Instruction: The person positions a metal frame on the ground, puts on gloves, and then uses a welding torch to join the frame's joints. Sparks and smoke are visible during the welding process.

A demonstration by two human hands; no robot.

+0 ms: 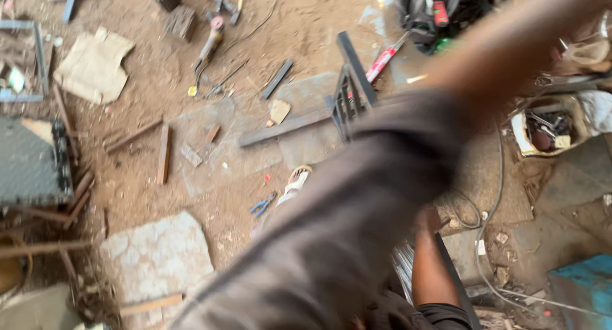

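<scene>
Our right arm sweeps blurred up and away — its hand is out of view. Our left hand (428,218) is low, closed on the top of a bundle of metal rods (403,266); we judge we're steadying it. Beyond the hand lie a steel frame (349,91) and flat bar (284,127) — left of it, blue pliers (262,204) on the dirt floor (146,177). A cable (488,222) trails to its right.

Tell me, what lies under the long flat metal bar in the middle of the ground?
The flat metal bar rests across grey concrete slabs set in the dirt. A black metal frame stands at its right end. Further right, a blurred sleeved arm covers the ground.
</scene>
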